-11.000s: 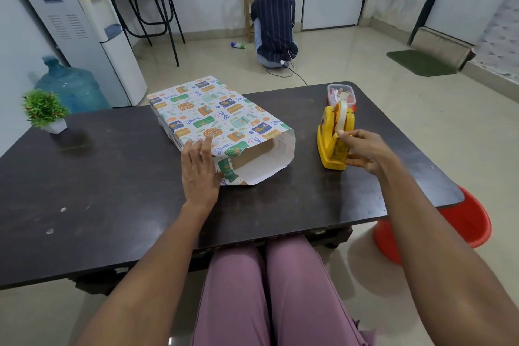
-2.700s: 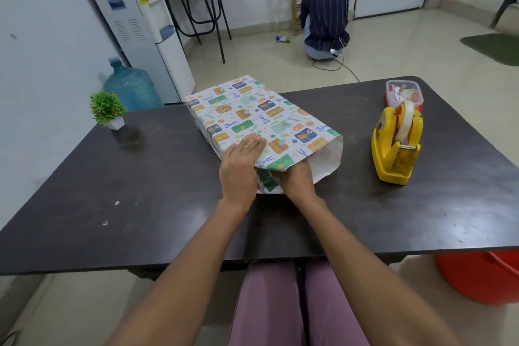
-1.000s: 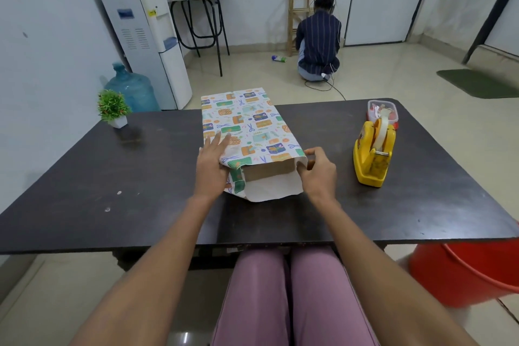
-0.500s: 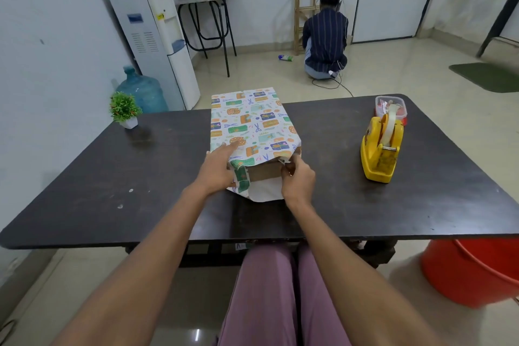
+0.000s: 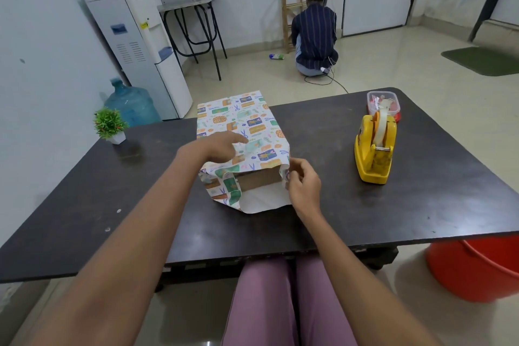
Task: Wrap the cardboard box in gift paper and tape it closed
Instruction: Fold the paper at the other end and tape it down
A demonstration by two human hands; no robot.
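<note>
Left hand, fingers extended, rests on the gift paper; right hand pinches the paper's edge beside the cardboard box.

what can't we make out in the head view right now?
- Far end of the box: hidden by the gift paper; folded or open, cannot tell.
- Tape on the top seam: too small to see.
- Right hand fingertips: curled at the paper's edge, the pinch itself is hidden.
- Plastic tub contents: blocked by the tape dispenser.
- Red bucket: cut off by the frame's right edge.
</note>
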